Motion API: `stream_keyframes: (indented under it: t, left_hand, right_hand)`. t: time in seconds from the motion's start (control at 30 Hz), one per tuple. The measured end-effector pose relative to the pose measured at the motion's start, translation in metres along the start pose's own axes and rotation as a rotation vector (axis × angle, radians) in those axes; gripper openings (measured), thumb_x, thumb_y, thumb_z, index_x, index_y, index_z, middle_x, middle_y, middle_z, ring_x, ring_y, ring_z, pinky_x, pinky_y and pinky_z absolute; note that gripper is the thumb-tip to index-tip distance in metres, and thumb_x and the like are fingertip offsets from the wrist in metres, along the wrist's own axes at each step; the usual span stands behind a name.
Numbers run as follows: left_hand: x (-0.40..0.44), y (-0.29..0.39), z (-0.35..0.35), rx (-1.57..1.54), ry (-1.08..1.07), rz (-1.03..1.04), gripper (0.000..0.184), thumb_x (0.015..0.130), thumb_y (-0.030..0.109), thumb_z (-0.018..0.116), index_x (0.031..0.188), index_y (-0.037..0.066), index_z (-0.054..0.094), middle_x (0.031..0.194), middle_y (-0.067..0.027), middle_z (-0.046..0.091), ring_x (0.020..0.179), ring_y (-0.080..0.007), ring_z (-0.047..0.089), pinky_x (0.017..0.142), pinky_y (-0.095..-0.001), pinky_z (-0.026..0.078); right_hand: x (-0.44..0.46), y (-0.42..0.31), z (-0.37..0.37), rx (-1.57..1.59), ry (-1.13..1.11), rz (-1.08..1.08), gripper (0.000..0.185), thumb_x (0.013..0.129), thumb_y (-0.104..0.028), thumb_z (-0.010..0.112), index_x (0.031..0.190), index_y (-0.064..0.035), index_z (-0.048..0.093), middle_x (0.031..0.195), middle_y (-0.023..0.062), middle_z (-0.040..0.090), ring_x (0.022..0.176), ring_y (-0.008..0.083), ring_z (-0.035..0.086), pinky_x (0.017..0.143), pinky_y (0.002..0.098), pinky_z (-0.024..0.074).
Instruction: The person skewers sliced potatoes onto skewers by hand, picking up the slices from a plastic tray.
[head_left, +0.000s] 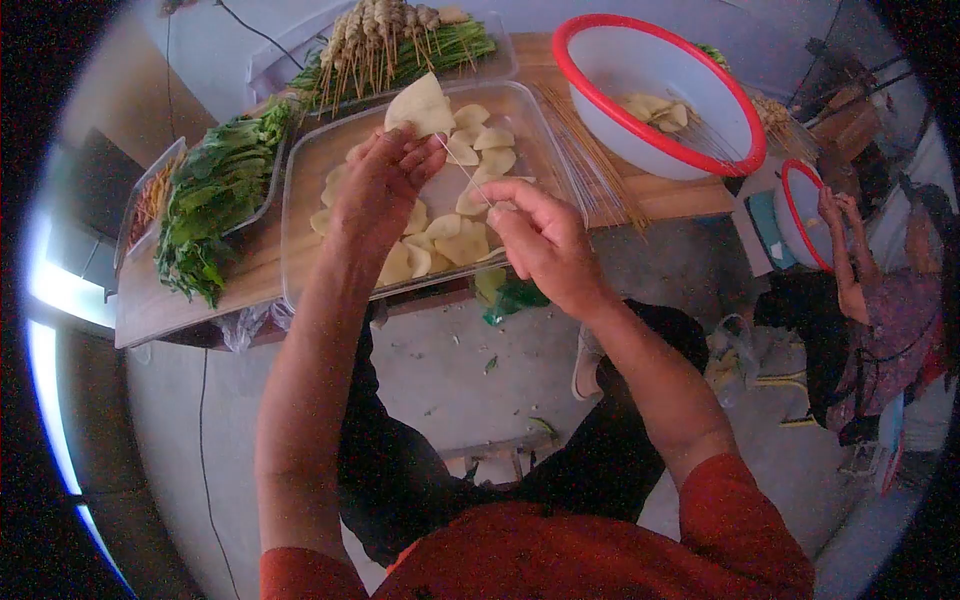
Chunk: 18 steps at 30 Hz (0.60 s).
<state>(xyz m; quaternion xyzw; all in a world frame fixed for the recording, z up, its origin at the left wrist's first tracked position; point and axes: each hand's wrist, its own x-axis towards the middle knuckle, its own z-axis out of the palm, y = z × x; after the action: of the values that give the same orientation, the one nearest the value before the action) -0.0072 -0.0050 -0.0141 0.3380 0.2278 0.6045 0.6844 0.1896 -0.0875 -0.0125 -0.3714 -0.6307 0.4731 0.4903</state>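
Observation:
In the head view, my left hand (382, 178) is closed on a pale potato slice (418, 104), held up by its lower edge. My right hand (548, 238) pinches a thin skewer (464, 170) that slants up to the left. Its far end reaches the edge of the slice near my left fingertips; whether it has gone in, I cannot tell. Below both hands lies a clear plastic tray (287, 225) with several more potato slices (462, 243) spread about in it.
Leafy greens (218, 185) stand left of the tray, and skewered food (378, 38) lies on greens behind. Loose skewers (598, 150) lie beside a red-rimmed basin (655, 150) holding slices. At right, a co-worker's hands (838, 208) are over another basin (800, 225).

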Motion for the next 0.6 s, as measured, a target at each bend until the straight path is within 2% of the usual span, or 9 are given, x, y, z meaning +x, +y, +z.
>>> stream_keyframes:
  t: [0.13, 0.27, 0.6]
  left_hand:
    - [0.001, -0.004, -0.001, -0.07, 0.081, -0.041, 0.011, 0.086, 0.011, 0.057, 0.091, 0.0, 0.057, 0.089, -0.0114, 0.06, 0.094, -0.0284, 0.062, 0.084, -0.037, 0.052]
    - [-0.001, -0.004, 0.004, -0.071, 0.076, -0.056, 0.014, 0.086, 0.012, 0.058, 0.093, 0.001, 0.056, 0.087, -0.0111, 0.06, 0.093, -0.0276, 0.061, 0.083, -0.0355, 0.052]
    - [-0.002, -0.003, 0.004, -0.068, 0.08, -0.069, 0.015, 0.086, 0.013, 0.059, 0.096, 0.002, 0.054, 0.089, -0.0098, 0.06, 0.085, -0.0201, 0.061, 0.077, -0.0302, 0.052]
  right_hand:
    - [0.001, 0.002, 0.001, -0.017, 0.008, 0.003, 0.022, 0.088, -0.013, 0.051, 0.106, -0.0046, 0.059, 0.062, -0.0049, 0.048, 0.051, 0.0027, 0.041, 0.046, 0.0214, 0.0349]
    - [0.001, 0.001, 0.003, -0.027, 0.016, -0.003, 0.022, 0.087, -0.013, 0.05, 0.106, -0.0057, 0.06, 0.061, -0.0048, 0.048, 0.051, 0.003, 0.041, 0.046, 0.0216, 0.0348]
    - [0.002, 0.0, 0.003, -0.037, 0.003, 0.036, 0.021, 0.089, -0.014, 0.05, 0.105, -0.0057, 0.06, 0.059, -0.005, 0.046, 0.05, 0.0029, 0.042, 0.045, 0.0216, 0.035]
